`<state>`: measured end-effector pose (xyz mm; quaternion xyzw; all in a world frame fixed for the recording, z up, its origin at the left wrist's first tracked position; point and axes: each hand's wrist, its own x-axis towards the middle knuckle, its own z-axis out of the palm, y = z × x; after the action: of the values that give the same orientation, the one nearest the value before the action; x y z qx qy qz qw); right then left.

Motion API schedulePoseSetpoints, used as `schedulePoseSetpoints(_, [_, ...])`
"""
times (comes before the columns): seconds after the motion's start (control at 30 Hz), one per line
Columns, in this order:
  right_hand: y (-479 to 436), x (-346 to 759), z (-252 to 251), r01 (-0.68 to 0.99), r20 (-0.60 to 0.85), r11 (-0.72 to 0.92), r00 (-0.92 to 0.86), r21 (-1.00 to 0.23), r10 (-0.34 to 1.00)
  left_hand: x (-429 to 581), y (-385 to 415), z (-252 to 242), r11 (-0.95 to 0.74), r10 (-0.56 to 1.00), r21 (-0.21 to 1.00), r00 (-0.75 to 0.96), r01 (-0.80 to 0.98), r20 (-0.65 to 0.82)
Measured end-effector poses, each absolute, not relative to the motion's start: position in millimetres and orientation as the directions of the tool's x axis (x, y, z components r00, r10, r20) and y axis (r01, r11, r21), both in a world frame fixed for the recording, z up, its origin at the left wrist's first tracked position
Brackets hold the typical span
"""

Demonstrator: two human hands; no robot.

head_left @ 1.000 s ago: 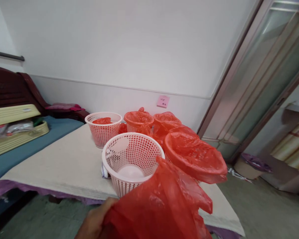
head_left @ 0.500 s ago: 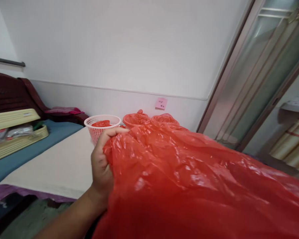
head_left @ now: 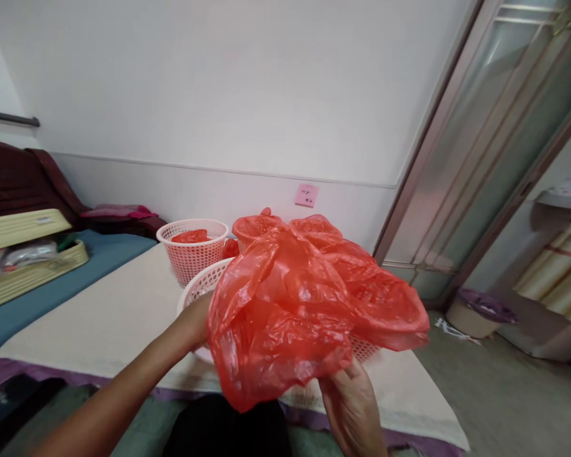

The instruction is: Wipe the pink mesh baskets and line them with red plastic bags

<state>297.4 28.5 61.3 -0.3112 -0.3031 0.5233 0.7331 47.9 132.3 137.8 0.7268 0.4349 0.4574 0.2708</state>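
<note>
Red bag (head_left: 280, 304), left fingers hidden, basket (head_left: 198, 280) part-covered

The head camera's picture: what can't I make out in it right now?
All in the head view:
- Left hand: fingers hidden by the red bag.
- Right hand: fingertips hidden by the bag's lower edge.
- Near white basket: mostly covered by bag and left arm.
- Pink note: writing too small.
- Yellow container: cut off by the left edge.
</note>
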Motion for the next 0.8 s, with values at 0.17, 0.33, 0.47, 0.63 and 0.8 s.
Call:
schedulePoseSetpoints(0.17, [49.1,297.2,65.7,-0.244,0.339,0.394,0.237,-0.886,0.910,26.8,118.3,132.0,-0.491,0.871,0.762,0.220,0.422,0.439])
schedulePoseSetpoints(0.33, [66.2,290.8,84.9,0.065,0.483,0.478,0.144,-0.876,0.864,21.8,103.8,126.8,-0.436,0.897,0.829,0.101,0.350,0.429])
schedulePoseSetpoints(0.47, [76.3,290.1,96.2,0.242,0.484,0.465,0.025,-0.852,0.874,20.1,104.8,123.2,-0.499,0.864,0.717,0.212,0.487,0.457])
schedulePoseSetpoints(0.63, [78.9,293.6,111.7,0.378,0.526,0.491,-0.012,-0.785,0.851,20.3,102.8,114.9,-0.693,0.701,0.350,0.477,0.630,0.530])
schedulePoseSetpoints(0.8, [71.0,292.3,123.5,0.499,0.612,0.554,-0.058,-0.666,0.789,18.8,104.8,108.5,-0.766,0.607,0.256,0.532,0.590,0.590])
